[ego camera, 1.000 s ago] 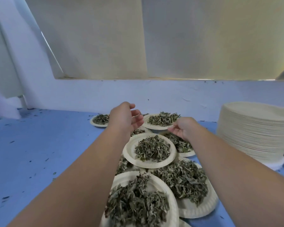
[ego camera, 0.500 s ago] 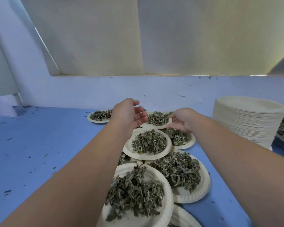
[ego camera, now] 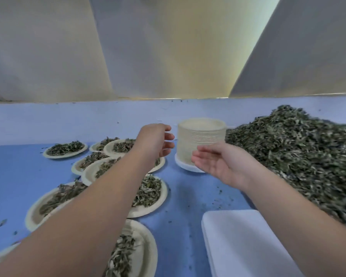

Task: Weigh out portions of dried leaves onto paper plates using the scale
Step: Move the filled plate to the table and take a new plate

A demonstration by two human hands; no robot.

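A tall stack of empty paper plates (ego camera: 201, 136) stands at the back of the blue table (ego camera: 18, 186). My left hand (ego camera: 155, 142) hovers just left of the stack, fingers loosely curled, holding nothing. My right hand (ego camera: 218, 162) floats in front of the stack, palm up and fingers relaxed, also empty. A big heap of dried leaves (ego camera: 300, 156) lies on the right. Several paper plates with leaf portions (ego camera: 148, 193) cover the left half of the table, partly hidden under my left arm. A flat white scale (ego camera: 246, 244) sits at the near right.
A pale blue wall (ego camera: 88, 120) closes the table's far side, with beige panels above it. Loose leaf crumbs are scattered on the blue surface between the filled plates and the scale. One filled plate (ego camera: 65, 149) sits apart at the far left.
The view has swung to the right, bringing the leaf heap and scale into sight. Both hands have left the filled plates and moved right toward the plate stack.
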